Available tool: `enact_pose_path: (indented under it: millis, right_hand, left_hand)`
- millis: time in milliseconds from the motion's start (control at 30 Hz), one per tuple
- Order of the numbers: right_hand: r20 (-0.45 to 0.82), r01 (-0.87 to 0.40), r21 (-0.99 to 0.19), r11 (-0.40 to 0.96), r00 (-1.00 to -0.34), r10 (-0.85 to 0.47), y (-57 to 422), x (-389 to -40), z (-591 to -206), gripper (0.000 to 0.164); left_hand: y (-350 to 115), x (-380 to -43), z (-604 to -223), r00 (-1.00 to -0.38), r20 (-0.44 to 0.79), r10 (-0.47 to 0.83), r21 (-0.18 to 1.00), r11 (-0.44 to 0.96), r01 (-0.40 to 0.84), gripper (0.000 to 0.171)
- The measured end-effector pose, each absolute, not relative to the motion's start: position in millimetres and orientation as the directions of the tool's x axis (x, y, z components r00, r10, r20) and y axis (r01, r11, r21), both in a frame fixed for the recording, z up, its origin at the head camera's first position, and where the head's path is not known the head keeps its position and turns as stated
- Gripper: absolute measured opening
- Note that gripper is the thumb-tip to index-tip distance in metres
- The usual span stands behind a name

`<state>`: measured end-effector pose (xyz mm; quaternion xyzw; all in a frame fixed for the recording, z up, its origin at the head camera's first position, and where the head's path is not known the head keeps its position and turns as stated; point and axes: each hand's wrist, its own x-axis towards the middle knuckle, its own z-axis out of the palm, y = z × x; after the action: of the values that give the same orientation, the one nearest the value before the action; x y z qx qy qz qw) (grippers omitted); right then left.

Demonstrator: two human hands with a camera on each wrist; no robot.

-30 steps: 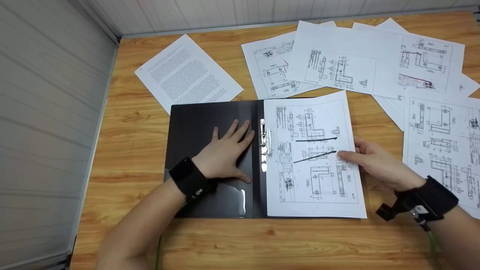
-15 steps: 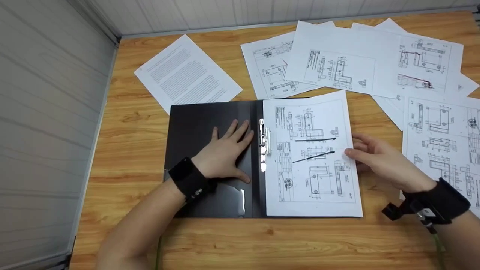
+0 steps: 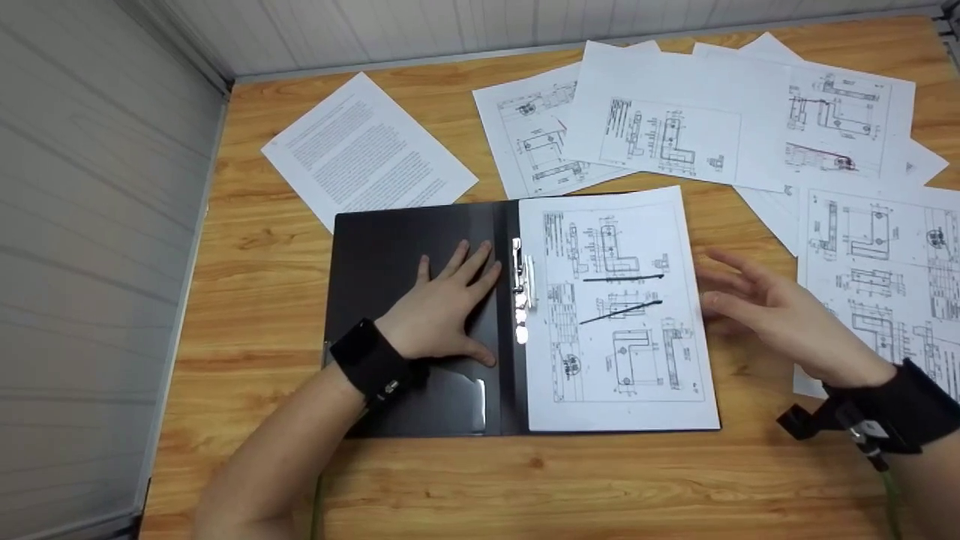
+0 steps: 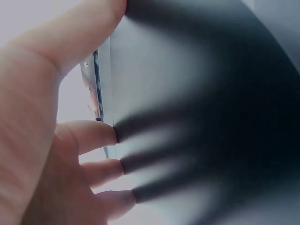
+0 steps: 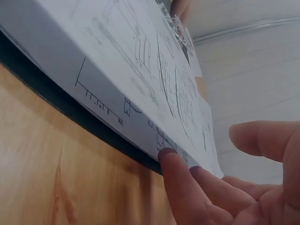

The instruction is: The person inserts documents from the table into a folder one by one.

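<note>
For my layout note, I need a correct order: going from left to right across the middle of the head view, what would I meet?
Left wristband, left hand, metal clip, marked drawing sheet, right hand, right wristband.

I've got room along the table (image 3: 540, 484) in front of the black folder (image 3: 379, 255), tbh. Left half's blocked by the left hand (image 3: 435, 313), right edge by the right hand (image 3: 787, 326); loose drawings (image 3: 682, 131) crowd behind.

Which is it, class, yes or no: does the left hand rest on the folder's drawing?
No: in the head view, the left hand lies spread on the black cover, beside the drawing.
</note>
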<state>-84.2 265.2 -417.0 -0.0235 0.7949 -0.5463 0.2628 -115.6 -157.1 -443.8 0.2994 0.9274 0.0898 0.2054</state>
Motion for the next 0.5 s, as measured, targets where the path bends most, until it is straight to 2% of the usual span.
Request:
enact_pose_path:
  millis: [133,500]
  right_hand:
    - [-0.402,0.241,-0.852,0.464,-0.869,-0.288,268.9,-83.5,-414.6,0.073]
    - [-0.375,0.230,-0.868,0.441,-0.885,-0.275,280.1,-82.5,-415.0,0.070]
  left_hand:
    - [-156.7,-115.8,-445.1,-0.742,-0.329,0.585,0.291,0.810,0.510,0.133]
    - [-160.9,-115.8,-444.5,-0.742,-0.318,0.590,0.306,0.805,0.509,0.131]
